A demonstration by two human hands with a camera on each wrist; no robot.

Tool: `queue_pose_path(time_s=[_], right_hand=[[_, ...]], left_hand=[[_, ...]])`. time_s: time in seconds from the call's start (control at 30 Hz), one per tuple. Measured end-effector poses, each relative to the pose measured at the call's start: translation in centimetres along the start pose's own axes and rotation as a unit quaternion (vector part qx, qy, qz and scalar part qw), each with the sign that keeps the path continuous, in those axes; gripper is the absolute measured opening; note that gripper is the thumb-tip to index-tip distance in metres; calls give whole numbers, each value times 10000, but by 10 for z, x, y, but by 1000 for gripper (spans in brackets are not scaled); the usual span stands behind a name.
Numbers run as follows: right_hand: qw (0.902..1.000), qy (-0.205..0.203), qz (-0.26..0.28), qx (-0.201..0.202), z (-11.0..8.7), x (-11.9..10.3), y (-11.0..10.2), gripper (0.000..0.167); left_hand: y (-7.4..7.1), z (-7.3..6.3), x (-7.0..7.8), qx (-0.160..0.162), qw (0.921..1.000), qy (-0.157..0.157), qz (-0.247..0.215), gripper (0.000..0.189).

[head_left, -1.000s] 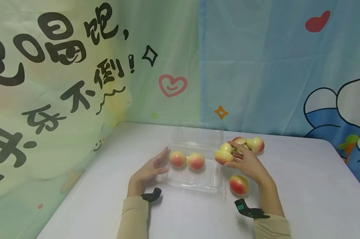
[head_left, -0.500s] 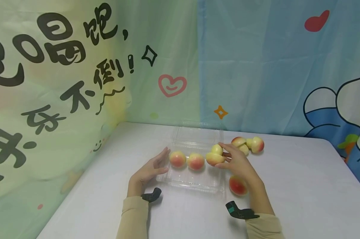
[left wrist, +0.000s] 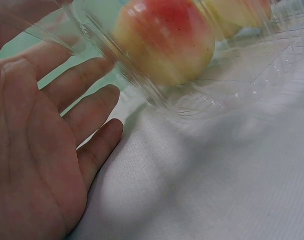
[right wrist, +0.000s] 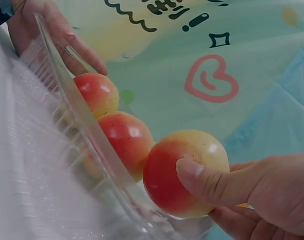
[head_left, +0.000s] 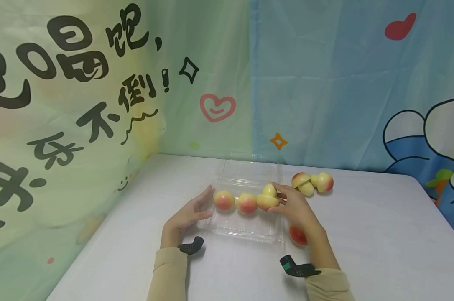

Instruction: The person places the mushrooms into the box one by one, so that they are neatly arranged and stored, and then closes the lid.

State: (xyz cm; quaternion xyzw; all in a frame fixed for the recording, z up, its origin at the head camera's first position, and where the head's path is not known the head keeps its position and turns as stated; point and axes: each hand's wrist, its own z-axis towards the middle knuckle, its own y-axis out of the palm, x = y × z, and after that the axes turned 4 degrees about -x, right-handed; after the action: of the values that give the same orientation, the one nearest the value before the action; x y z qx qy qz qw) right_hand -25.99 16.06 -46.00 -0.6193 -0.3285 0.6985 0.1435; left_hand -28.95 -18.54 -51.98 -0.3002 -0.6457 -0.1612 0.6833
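A white cloth (head_left: 377, 234), with a fine weave visible in the left wrist view, covers the table under a clear plastic clamshell box (head_left: 242, 225), its lid (head_left: 249, 169) laid back on the far side. Two mushroom-shaped pieces with glossy red-and-yellow caps sit cap-up within the box, a left piece (head_left: 224, 200) and a middle piece (head_left: 247, 203).

At the right of the box, the right hand (head_left: 296, 205) pinches a third piece (head_left: 267, 202) between thumb and fingers, its pale yellow stem facing the lid side; whether it rests on the box floor cannot be told. The left hand (head_left: 191, 213) has its fingers extended and loosely spread at the box's left wall, gripping nothing.

Beyond the box's far right corner lie two more pieces (head_left: 326, 182), stems showing; another red cap (head_left: 297, 235) lies off its near right corner, partly hidden by the right forearm.

Behind the box hangs a green-and-blue fabric backdrop (head_left: 325, 92) with a smiling heart outline (head_left: 217, 108) and an orange star (head_left: 279, 141). Left of the box, a yellow-green panel bears large black Chinese characters (head_left: 70, 33); far to its right is a white-and-blue cartoon figure (head_left: 447, 133).
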Motion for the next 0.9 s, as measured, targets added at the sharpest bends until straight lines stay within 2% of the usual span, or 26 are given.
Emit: queue_pose_path(time_s=[0.33, 0.67, 0.9], right_hand=[[9993, 4, -368, -8, 1, -6, 4, 79], [9995, -76, -294, -128, 0, -5, 7, 76], [9992, 157, -325, -196, 0, -5, 6, 77]], left_hand=[[0, 1, -1, -19, 10000, 15, -7, 87], [0, -1, 1, -21, 10000, 3, -41, 88], [1, 0, 1, -6, 10000, -57, -32, 87]])
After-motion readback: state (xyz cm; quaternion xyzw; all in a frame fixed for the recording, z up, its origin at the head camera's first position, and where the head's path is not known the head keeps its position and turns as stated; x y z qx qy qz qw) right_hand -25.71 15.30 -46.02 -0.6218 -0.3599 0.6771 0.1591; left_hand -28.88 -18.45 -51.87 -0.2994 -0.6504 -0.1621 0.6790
